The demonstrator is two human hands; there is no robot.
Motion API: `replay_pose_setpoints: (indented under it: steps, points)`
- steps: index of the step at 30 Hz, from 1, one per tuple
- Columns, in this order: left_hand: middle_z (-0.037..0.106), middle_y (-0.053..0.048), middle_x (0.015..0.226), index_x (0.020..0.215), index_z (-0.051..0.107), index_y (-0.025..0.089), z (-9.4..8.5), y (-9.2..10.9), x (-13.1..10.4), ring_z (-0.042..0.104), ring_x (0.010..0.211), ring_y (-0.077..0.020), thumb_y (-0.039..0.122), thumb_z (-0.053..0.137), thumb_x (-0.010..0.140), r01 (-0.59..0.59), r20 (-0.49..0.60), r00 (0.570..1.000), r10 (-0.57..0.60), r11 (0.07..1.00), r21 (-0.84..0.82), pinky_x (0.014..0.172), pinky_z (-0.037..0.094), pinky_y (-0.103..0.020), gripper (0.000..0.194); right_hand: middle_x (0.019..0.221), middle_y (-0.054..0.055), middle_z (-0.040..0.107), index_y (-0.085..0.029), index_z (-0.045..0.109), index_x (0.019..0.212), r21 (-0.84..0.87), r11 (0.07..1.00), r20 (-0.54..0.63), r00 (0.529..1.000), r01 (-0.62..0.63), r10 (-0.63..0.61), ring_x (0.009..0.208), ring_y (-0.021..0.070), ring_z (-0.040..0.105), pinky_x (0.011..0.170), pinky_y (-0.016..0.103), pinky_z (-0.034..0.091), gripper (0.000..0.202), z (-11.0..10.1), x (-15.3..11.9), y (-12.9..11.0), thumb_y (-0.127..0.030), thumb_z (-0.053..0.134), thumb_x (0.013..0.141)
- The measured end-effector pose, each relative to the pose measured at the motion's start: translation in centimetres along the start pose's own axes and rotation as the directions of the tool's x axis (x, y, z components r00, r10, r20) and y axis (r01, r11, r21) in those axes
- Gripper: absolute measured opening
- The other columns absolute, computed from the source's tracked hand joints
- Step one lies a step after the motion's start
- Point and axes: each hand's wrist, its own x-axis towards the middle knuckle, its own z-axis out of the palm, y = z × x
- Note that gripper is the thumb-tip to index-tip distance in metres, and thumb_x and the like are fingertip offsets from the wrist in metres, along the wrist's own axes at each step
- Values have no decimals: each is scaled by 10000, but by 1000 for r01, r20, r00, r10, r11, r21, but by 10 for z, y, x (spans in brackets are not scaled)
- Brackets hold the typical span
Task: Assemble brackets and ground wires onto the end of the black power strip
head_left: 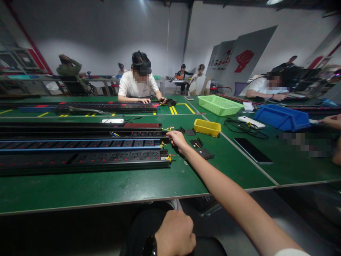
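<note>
My right hand (177, 140) reaches across the green table, its fingers pinched together at the right end of a narrow black power strip (145, 134). What lies between the fingertips is too small to tell. Close to me lie a blue-edged power strip (106, 144) and a wider black power strip (114, 157), with yellow wire ends (168, 158) sticking out on the right. Black end brackets (204, 153) lie to the right of my hand. Down at my lap, my left hand (176, 233) is closed in a fist, a dark watch (150, 246) on its wrist.
A yellow bin (207, 127), a green basket (220, 105) and a blue bin (282, 117) stand to the right. A black cable (245, 128) and a phone (252, 150) lie near them. Across the table, a person (138, 83) works at other strips.
</note>
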Motion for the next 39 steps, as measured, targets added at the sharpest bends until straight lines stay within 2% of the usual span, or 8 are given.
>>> replay_pose_setpoints:
  steps: [30, 39]
  points:
    - [769, -259, 988, 966, 791, 61, 0, 0, -1, 749, 986, -392, 293, 514, 893, -8, -11, 1000, 8, 1000, -7, 876, 607, -507, 369, 593, -44, 559, -148, 683, 784, -3, 1000, 8, 1000, 3, -3, 384, 59, 428, 351, 186, 274, 101, 0, -1, -1, -216, 611, 803]
    - [767, -263, 1003, 971, 793, 49, -1, 1, -1, 746, 998, -400, 283, 512, 898, -9, -11, 1000, 9, 1000, -11, 895, 601, -512, 373, 557, -47, 541, -153, 683, 784, -7, 1000, 6, 1000, -2, 2, 383, 70, 433, 352, 186, 268, 104, 0, 0, 0, -220, 606, 804]
